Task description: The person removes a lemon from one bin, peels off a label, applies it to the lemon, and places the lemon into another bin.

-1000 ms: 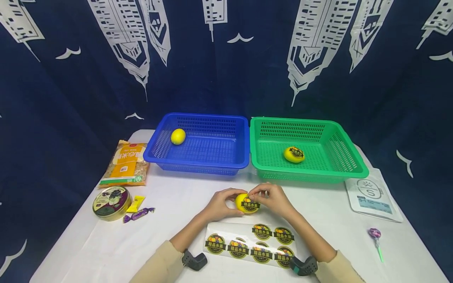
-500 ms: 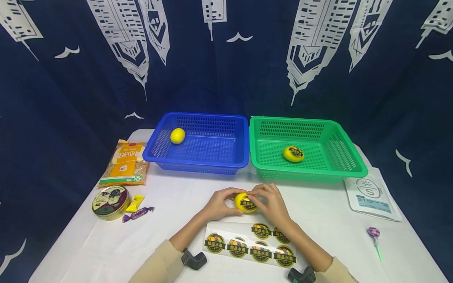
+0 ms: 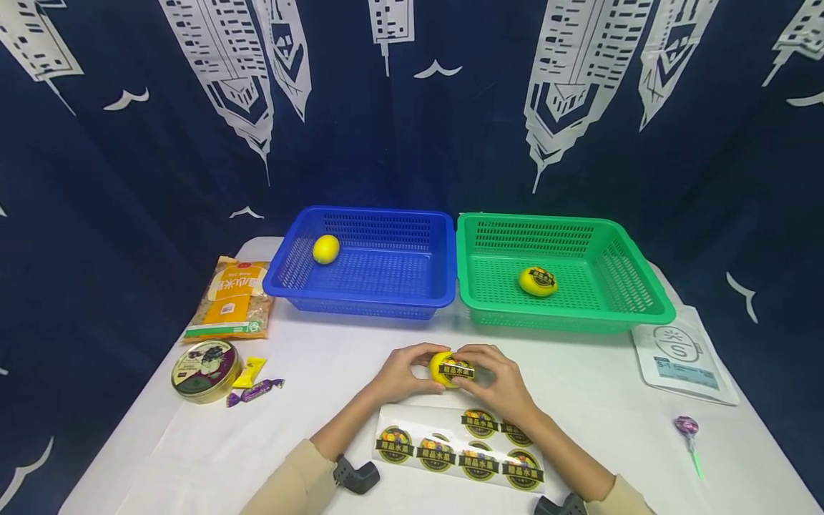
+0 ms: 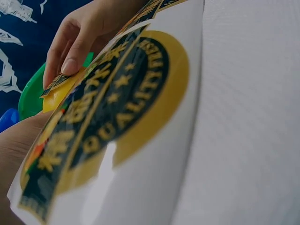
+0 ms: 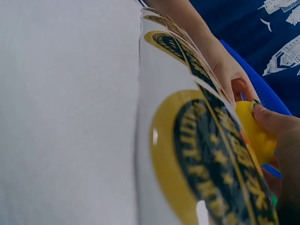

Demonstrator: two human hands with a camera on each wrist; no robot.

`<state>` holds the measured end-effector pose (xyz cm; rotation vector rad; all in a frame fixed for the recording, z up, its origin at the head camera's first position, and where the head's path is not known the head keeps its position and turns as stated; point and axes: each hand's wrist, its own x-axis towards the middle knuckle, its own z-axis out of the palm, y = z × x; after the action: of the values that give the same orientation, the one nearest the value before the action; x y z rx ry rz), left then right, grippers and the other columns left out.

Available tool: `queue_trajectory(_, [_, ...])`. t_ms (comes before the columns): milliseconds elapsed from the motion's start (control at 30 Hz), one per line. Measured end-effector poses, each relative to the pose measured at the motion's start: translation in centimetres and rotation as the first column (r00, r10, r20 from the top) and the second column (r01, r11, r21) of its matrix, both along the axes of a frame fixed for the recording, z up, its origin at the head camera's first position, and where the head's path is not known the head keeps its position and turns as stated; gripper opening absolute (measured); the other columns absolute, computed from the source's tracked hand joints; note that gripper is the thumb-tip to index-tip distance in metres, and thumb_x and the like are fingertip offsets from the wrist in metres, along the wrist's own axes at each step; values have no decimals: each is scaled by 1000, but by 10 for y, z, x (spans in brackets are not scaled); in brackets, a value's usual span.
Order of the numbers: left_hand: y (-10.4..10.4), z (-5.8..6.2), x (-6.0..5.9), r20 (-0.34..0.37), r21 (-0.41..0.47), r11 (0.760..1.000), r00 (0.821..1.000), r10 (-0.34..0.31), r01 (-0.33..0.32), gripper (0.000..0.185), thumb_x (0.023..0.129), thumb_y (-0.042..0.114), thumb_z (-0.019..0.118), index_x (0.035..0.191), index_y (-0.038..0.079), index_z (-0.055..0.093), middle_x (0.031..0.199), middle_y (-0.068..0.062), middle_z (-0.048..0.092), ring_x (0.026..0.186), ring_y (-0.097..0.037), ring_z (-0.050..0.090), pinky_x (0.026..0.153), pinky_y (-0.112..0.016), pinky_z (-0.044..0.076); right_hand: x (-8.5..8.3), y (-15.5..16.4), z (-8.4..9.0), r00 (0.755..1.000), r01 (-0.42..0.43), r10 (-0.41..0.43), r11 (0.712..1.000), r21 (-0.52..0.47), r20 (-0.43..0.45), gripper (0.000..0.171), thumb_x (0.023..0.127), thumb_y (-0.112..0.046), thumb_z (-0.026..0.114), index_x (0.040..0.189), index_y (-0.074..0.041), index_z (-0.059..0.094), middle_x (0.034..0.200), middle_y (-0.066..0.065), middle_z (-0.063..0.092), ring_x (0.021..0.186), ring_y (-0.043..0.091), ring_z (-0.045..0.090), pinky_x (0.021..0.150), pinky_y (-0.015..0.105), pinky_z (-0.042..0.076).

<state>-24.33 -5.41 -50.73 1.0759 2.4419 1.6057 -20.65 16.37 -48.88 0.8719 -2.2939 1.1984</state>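
A yellow lemon (image 3: 443,365) sits on the white table between both hands, bearing a round black-and-gold sticker (image 3: 457,370). My left hand (image 3: 400,373) grips the lemon's left side. My right hand (image 3: 496,383) holds its right side, fingers pressing the sticker onto it. A sticker sheet (image 3: 458,449) with several matching stickers lies just in front of my wrists; it fills the left wrist view (image 4: 108,117) and the right wrist view (image 5: 206,154). A plain lemon (image 3: 325,249) lies in the blue basket (image 3: 360,292). A stickered lemon (image 3: 537,281) lies in the green basket (image 3: 566,311).
At the left lie a snack bag (image 3: 233,299), a round tin (image 3: 206,370) and wrapped candies (image 3: 254,383). A white pouch (image 3: 682,354) and a lollipop (image 3: 687,433) lie at the right. A dark patterned curtain hangs behind.
My right hand's fingers have slid over the sticker on the lemon, pressing it flatter. The lemon and left hand have hardly moved.
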Motion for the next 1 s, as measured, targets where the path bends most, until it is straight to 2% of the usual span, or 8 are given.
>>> queue_trajectory(133, [0, 1, 0, 5, 1, 1000, 1000, -8, 8, 63, 66, 20, 83, 123, 13, 57, 119, 0, 60, 100, -8, 59, 86, -20, 49, 1, -3, 2, 1000, -21, 20, 999, -40, -6, 40, 67, -9, 82, 104, -5, 67, 107, 12, 62, 101, 27, 55, 94, 22, 43])
queue_trajectory(267, [-1, 4, 0, 24, -7, 1000, 999, -23, 24, 63, 68, 21, 83, 125, 14, 56, 121, 1, 59, 101, -8, 59, 88, -20, 48, 7, -8, 15, 998, -67, 68, 995, -69, 14, 41, 64, -1, 81, 102, 2, 64, 107, 19, 60, 101, 34, 55, 87, 28, 50])
queue_trajectory(433, [-3, 5, -2, 148, 21, 998, 987, -62, 60, 50, 80, 23, 74, 126, 17, 56, 123, 2, 58, 106, -11, 57, 90, -23, 47, 12, -9, 25, 991, -107, 113, 991, -80, 77, 43, 66, 1, 80, 104, 5, 61, 109, 21, 58, 101, 35, 56, 75, 33, 56])
queue_trajectory(567, [-3, 7, -2, 243, 53, 998, 969, -49, 37, 39, 87, 28, 65, 124, 17, 58, 122, 2, 59, 107, -13, 57, 90, -25, 48, 12, -9, 24, 990, -119, 124, 990, -78, 71, 42, 66, 1, 80, 103, 6, 61, 109, 22, 58, 102, 36, 55, 79, 35, 54])
queue_trajectory(667, [-2, 8, -1, 268, 72, 997, 963, -33, 14, 38, 85, 28, 67, 120, 16, 61, 119, 2, 61, 104, -13, 59, 88, -25, 49, 11, -8, 23, 990, -124, 128, 990, -70, 53, 42, 66, 1, 80, 103, 6, 61, 109, 22, 58, 102, 36, 55, 82, 35, 53])
queue_trajectory(867, [-3, 10, -1, 298, 97, 995, 954, -39, 10, 39, 79, 20, 74, 117, 14, 63, 116, 1, 62, 100, -12, 61, 86, -26, 50, 12, -8, 22, 989, -134, 138, 989, -65, 47, 43, 65, 3, 80, 104, 4, 61, 110, 22, 58, 103, 35, 54, 83, 35, 52])
queue_trajectory(933, [-3, 14, 0, 313, 103, 995, 949, -46, 14, 39, 79, 16, 73, 116, 11, 63, 116, -1, 62, 100, -14, 61, 87, -26, 50, 12, -6, 21, 986, -145, 150, 987, -76, 72, 42, 66, 3, 79, 105, 4, 61, 111, 21, 58, 104, 35, 54, 84, 35, 52])
queue_trajectory(1000, [-3, 21, 3, 325, 108, 994, 944, -54, 19, 38, 79, 13, 73, 116, 8, 63, 115, -4, 62, 100, -17, 61, 88, -28, 49, 10, -4, 18, 972, -180, 194, 977, -110, 131, 42, 69, 3, 77, 107, 5, 60, 114, 22, 57, 106, 34, 53, 85, 35, 52])
